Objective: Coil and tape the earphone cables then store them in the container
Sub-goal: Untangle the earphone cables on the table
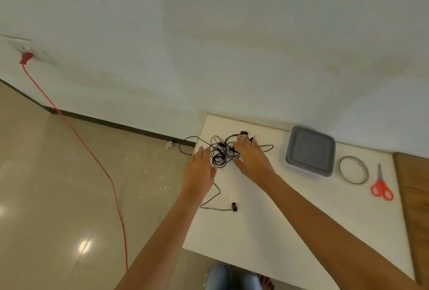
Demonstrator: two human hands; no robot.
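Knees (232,278) at bottom centre, white table (278,220) above against a pale wall (232,34), I see left hand (200,171) and right hand (251,162), fingers straight, gripping nothing, flanking tangled cables (220,154) mid-frame, container (310,150), tape (353,170), scissors (381,187) further right, red cord (92,150) crossing tiled floor (58,173) at left.

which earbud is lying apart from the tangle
The lone earbud, at the end of the strand trailing toward the camera. The other visible earbud sits at the far edge of the tangle.
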